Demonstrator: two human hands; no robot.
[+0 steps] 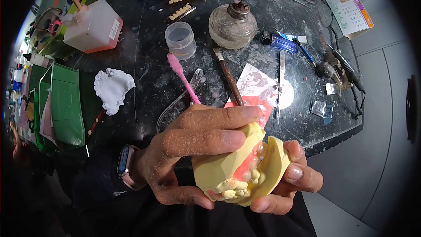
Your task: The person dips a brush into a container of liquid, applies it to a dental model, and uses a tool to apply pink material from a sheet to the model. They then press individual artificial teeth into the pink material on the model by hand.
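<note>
A yellow dental model with two halves, teeth and pink wax between them is held above the table's front edge. My left hand, with a watch on its wrist, grips the larger half from the left, fingers over the top and thumb below. On the right side, the fingertips of my right hand hold the other half. The two halves meet at the lower side and gape at the upper right. Just behind the model lie a pink sheet and a wooden-handled knife.
On the dark table stand a glass burner, a clear cup and a pink liquid bottle. A white cast, green box, blue lighter, metal tool and pink-tipped brush lie around.
</note>
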